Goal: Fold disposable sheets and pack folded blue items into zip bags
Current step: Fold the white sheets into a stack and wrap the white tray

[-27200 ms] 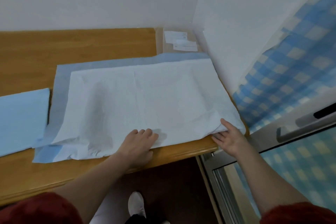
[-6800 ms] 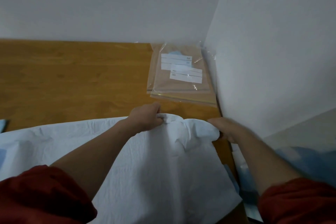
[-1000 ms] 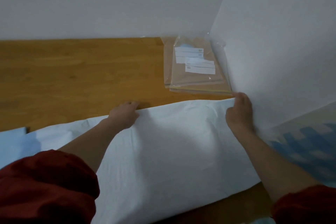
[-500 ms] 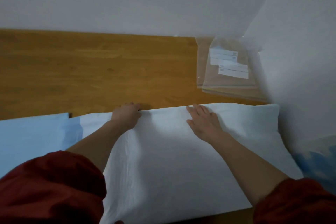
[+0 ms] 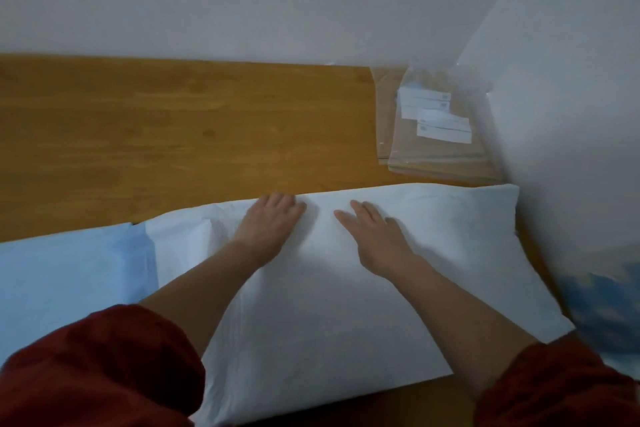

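Observation:
A white disposable sheet [image 5: 450,246], folded over with a blue edge showing at its left, lies across the near part of the wooden table [image 5: 173,135]. My left hand [image 5: 270,225] presses flat on the sheet near its far fold. My right hand [image 5: 374,232] lies flat on the sheet beside it, fingers straight. A stack of clear zip bags [image 5: 436,135] with white labels sits in the far right corner. A folded light blue sheet [image 5: 62,281] lies at the left.
White walls close off the table at the back and right [image 5: 571,114]. Blue checked fabric [image 5: 602,308] shows at the lower right beyond the table edge. Bare wood stretches across the far left of the table.
My right hand has left the sheet's right corner and now lies flat near the middle, close to my left hand. The view has shifted left a little.

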